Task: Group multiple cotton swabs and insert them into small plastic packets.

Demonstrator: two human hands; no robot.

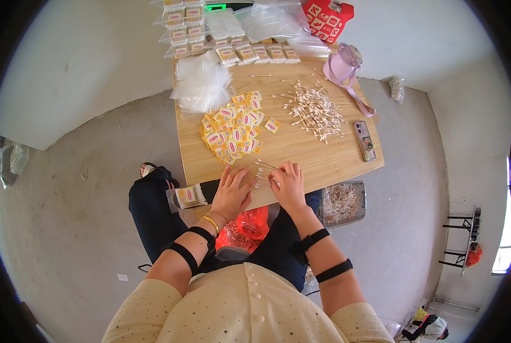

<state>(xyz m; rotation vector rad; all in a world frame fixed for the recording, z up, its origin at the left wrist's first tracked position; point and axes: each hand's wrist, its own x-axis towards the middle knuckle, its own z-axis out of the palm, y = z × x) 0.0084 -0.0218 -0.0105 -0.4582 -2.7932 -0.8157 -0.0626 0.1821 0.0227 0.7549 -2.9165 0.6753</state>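
Several cotton swabs (265, 170) lie in a loose row near the table's front edge, between my hands. The fingers of my right hand (288, 186) are curled and pinched at the right ends of these swabs. My left hand (231, 191) rests at their left side, fingers stretched forward over the tabletop, with no item visible in it. Left of that wrist, a bagged pack of swabs (191, 196) with a yellow and white card sits beside a dark flat piece (211, 188), partly covered by my hand.
Beyond my hands are a heap of yellow cards (232, 128), a swab pile (315, 108), clear bags (201, 83) and finished packs (258, 54). A phone (364, 141) and pink bottle (342, 62) stand right. Below the edge are a swab bin (342, 203) and red bag (244, 228).
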